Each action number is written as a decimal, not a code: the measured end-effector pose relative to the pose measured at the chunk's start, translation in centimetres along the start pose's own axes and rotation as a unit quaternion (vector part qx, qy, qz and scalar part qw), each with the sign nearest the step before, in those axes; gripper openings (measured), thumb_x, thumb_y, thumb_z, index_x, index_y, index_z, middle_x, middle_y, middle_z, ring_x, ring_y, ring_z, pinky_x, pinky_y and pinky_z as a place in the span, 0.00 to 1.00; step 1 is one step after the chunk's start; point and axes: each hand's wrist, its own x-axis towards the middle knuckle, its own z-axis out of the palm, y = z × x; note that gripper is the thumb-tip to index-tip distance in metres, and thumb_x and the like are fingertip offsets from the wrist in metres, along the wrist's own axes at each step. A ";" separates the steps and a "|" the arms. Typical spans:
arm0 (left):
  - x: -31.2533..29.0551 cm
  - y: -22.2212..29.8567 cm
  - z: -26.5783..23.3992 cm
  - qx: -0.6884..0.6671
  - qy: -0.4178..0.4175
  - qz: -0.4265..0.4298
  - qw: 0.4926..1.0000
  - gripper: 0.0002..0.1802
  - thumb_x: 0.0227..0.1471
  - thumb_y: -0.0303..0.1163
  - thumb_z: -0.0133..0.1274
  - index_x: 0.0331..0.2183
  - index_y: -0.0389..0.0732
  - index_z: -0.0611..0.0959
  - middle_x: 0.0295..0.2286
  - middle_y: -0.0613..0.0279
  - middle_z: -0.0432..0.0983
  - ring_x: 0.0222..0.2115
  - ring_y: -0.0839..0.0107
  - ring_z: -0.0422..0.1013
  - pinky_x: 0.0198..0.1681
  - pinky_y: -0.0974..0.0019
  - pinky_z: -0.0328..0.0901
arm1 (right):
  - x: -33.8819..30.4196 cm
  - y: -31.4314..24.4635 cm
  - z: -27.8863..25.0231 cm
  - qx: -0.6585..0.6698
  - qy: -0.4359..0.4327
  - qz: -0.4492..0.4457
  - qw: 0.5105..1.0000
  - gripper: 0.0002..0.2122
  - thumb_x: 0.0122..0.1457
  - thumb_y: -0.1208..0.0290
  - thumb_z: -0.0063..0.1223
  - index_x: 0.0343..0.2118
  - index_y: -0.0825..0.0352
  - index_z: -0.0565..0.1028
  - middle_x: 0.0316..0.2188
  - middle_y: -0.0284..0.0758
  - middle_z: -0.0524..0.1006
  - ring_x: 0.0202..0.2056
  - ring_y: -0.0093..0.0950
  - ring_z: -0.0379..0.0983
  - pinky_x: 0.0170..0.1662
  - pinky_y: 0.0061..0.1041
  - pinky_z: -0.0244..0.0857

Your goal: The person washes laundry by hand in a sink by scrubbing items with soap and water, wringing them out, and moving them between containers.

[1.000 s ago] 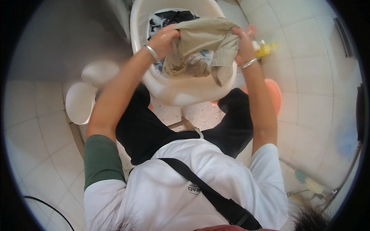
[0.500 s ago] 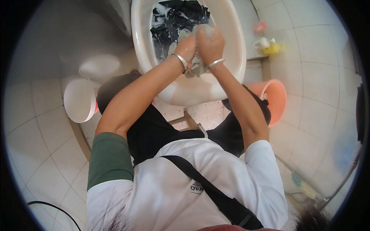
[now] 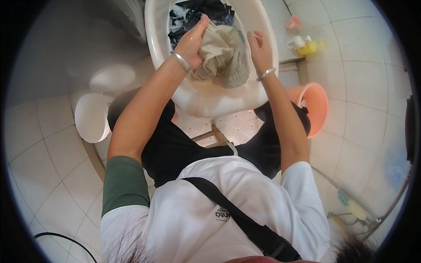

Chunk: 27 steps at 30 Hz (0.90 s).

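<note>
A wet, crumpled beige-grey garment [image 3: 221, 52] with a ribbed-looking part is held up over the near end of a white plastic tub [image 3: 206, 100]. My left hand [image 3: 191, 47] grips it at its left side, partly hidden by the folds. Just to the right of the cloth, my right hand [image 3: 260, 49] is apart from it, fingers loosely bent and nothing in them. Dark clothes [image 3: 204, 12] lie in sudsy water at the tub's far end. A silver bangle circles each wrist.
Right of the tub stand a white bottle [image 3: 295, 42], a yellow bottle [image 3: 306, 47] and a small pink cup [image 3: 293, 23]. A coral bucket [image 3: 318, 109] is by my right knee, a white bucket [image 3: 90, 117] by my left. Tiled walls rise on both sides.
My hands were together, squeezing the bunched garment. Now they are apart, the right has let go and moved right, and the garment has spread out beside my left hand.
</note>
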 end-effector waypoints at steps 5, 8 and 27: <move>0.8 -0.8 -1.2 -0.005 0.002 0.002 1.000 0.18 0.51 0.47 0.43 0.31 0.42 0.73 0.29 0.64 0.72 0.31 0.70 0.69 0.37 0.65 0.64 | -6.4 -0.1 0.2 -0.042 -0.121 -0.099 0.987 0.17 0.44 0.67 0.54 0.37 0.67 0.69 0.33 0.37 0.69 0.33 0.32 0.66 0.36 0.26 0.61; 0.8 -0.5 -1.0 -0.027 -0.017 0.003 0.999 0.14 0.50 0.44 0.45 0.29 0.43 0.73 0.26 0.66 0.71 0.28 0.72 0.68 0.33 0.66 0.65 | -8.0 0.3 2.6 -0.059 -0.177 -0.131 0.974 0.15 0.42 0.70 0.54 0.35 0.67 0.70 0.32 0.37 0.69 0.34 0.34 0.66 0.36 0.27 0.61; -0.2 2.4 -2.8 0.749 -0.044 0.081 0.656 0.16 0.43 0.30 0.46 0.38 0.42 0.72 0.32 0.59 0.72 0.34 0.67 0.68 0.39 0.66 0.61 | 1.9 -3.9 -3.9 0.381 -0.127 0.230 0.887 0.08 0.51 0.71 0.41 0.28 0.71 0.70 0.26 0.34 0.71 0.29 0.23 0.67 0.35 0.22 0.62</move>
